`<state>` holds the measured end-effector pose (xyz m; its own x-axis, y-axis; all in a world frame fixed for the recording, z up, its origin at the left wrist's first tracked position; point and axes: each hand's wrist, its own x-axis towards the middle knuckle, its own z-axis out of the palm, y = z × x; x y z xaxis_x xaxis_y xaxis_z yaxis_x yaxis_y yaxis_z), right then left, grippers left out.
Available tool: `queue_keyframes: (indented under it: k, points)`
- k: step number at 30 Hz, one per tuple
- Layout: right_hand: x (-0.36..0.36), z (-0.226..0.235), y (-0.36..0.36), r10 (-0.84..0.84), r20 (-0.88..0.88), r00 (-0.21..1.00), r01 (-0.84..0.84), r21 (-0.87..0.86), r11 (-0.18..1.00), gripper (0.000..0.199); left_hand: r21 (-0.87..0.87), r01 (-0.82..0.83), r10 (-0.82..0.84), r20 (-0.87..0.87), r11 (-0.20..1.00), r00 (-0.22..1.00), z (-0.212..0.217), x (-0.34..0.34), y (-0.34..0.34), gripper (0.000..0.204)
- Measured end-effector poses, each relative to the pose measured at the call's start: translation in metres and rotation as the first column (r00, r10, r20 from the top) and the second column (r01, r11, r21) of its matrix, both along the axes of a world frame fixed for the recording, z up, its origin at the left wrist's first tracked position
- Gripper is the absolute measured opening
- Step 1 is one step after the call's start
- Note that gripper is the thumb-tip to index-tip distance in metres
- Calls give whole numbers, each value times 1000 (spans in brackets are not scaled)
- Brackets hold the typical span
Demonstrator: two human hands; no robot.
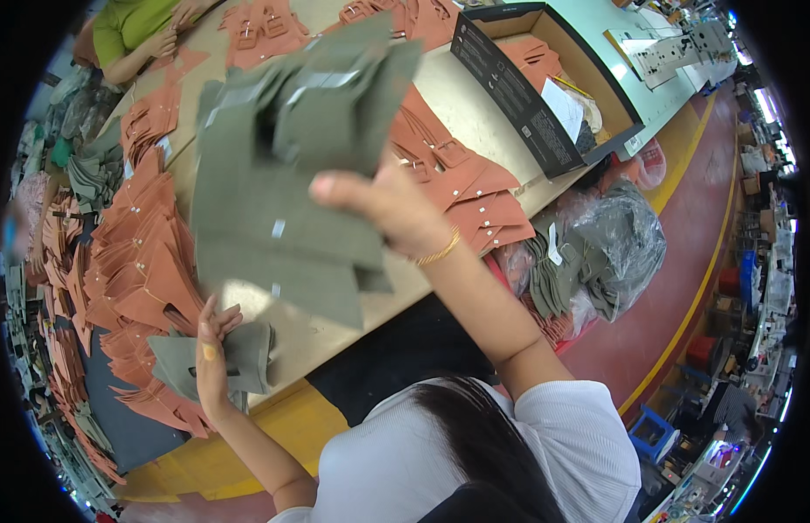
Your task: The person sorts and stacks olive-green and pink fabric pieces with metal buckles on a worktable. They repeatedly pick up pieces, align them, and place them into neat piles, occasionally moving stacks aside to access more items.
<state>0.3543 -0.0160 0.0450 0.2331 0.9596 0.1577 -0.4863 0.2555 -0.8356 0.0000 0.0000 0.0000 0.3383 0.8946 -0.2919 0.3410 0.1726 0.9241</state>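
Up over the table, my right hand (392, 205) grips a bundle of olive-green cut pieces (248, 196), with the thumb lying across the top. The bundle is blurred by motion and carries small white tags or marks. Lower left, my left hand (211, 362) is raised with its fingers stretched and apart, holding nothing. It is in front of a smaller pile of olive-green pieces (250, 356); whether it touches them I cannot tell. Beside that pile, overlapping salmon-coloured cut pieces (139, 261) spread along the left. Buckled salmon pieces (440, 148) lie beyond my right hand.
A black open cardboard box (518, 96) at the far right holds salmon pieces, paper and a pencil. Below the table's right edge is a clear plastic bag (627, 227) near more green pieces. Across the tan table (313, 349), a person in a green top (130, 35) works with both hands.
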Motion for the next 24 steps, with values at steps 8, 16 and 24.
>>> queue_keyframes:
  k: [8, 16, 24]
  points:
    - [105, -61, 59, -415, -300, 859, 361, -220, 906, 71, 34, 69, -60, -215, 997, 975, 19, 20, -3, 70]
    - [133, -122, 51, -415, -386, 824, 223, -452, 864, 38, -46, 107, -115, -233, 993, 966, 12, 15, 2, 66]
    - [130, -94, 8, -604, 613, 509, 833, -174, 526, 82, -31, 162, -163, -301, 986, 940, 14, 16, 3, 63]
